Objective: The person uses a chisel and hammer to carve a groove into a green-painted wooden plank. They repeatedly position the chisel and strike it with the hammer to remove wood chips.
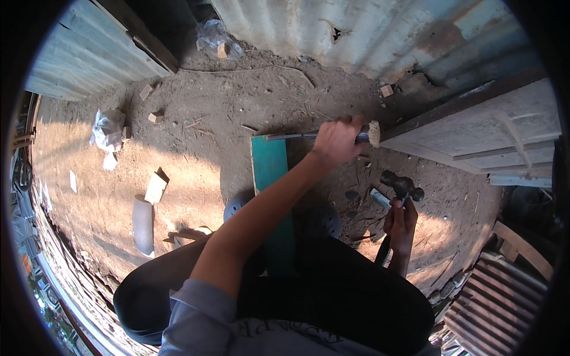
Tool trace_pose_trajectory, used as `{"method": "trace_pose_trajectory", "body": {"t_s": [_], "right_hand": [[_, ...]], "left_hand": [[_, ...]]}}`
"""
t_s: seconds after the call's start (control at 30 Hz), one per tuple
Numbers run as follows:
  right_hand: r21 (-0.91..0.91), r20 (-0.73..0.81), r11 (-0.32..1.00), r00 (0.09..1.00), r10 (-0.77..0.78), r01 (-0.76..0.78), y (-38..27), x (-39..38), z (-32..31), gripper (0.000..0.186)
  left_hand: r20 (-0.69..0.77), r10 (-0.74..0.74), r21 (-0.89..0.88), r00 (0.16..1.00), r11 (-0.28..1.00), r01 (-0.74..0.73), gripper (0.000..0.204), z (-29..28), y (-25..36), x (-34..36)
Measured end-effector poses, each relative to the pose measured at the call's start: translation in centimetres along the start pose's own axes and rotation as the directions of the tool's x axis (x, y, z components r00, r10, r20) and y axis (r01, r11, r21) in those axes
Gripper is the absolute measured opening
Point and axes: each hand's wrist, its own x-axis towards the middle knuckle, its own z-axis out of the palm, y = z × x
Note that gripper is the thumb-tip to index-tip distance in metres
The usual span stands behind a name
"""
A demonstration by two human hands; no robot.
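Observation:
My left hand (337, 140) is closed on a long metal chisel-like tool (291, 136) with a pale, frayed handle end; its tip rests at the far end of a teal board (267, 172). The board lies between my legs, partly hidden by my left forearm. In my right hand (400, 219), at the lower right of that, is a hammer (402, 185), gripped by the handle with the dark head raised. Beside the hammer, a short pale cylindrical piece (380, 198) shows. Blue-grey slip-on footwear (236, 207) flanks the board.
Corrugated metal sheets (368, 32) border the dirt ground at the back. A pale panel (469, 127) leans at right, above slatted metal (496, 296). Plastic bags (108, 130), several small wood blocks (155, 117) and a grey curved piece (142, 222) lie around the left and back.

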Motion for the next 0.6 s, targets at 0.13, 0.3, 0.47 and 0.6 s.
{"method": "trace_pose_trajectory", "body": {"t_s": [0.13,0.3,0.47,0.6], "right_hand": [[0.203,-0.075,0.977,0.994,0.076,-0.06,-4.1,0.3,0.0,0.024],[0.369,-0.248,0.923,0.969,-0.018,0.112,-5.5,3.1,-0.9,0.024],[0.372,-0.127,0.928,0.988,0.088,-0.035,-5.3,5.9,1.2,0.026],[0.326,0.055,0.929,0.985,0.164,-0.173,-4.7,6.3,2.2,0.028]], "left_hand": [[0.126,-0.042,0.022,0.991,0.999,0.04,0.032,0.2,0.0,0.3],[0.174,-0.046,0.084,0.984,0.996,0.032,0.026,0.8,-0.5,0.2],[0.158,-0.07,0.1,0.985,0.994,0.055,0.026,0.8,-0.1,0.2],[0.166,-0.056,0.084,0.984,0.996,0.043,0.025,0.7,-0.3,-0.6]]}}
